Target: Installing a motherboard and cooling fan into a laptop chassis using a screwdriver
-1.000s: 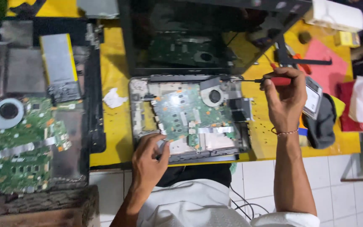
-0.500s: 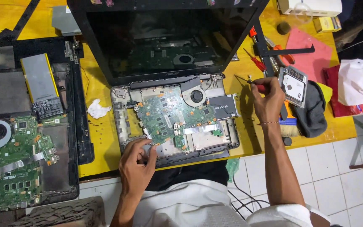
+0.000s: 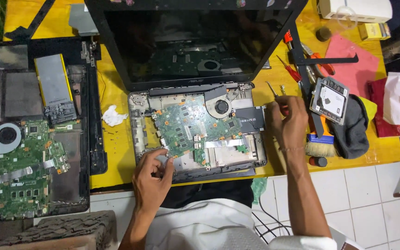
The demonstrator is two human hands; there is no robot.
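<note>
**Hands at an opened laptop on a yellow table**

The opened laptop (image 3: 195,134) lies at centre, its green motherboard (image 3: 193,129) exposed and its dark screen (image 3: 195,41) standing at twelve o'clock. The left hand (image 3: 151,178), at seven o'clock, rests on the laptop's front corner, fingers curled and holding nothing. The right hand (image 3: 285,122), at three o'clock, pinches a slim tool, apparently tweezers (image 3: 272,89), beside the chassis. A second dismantled laptop (image 3: 28,139) lies at nine o'clock.
</note>
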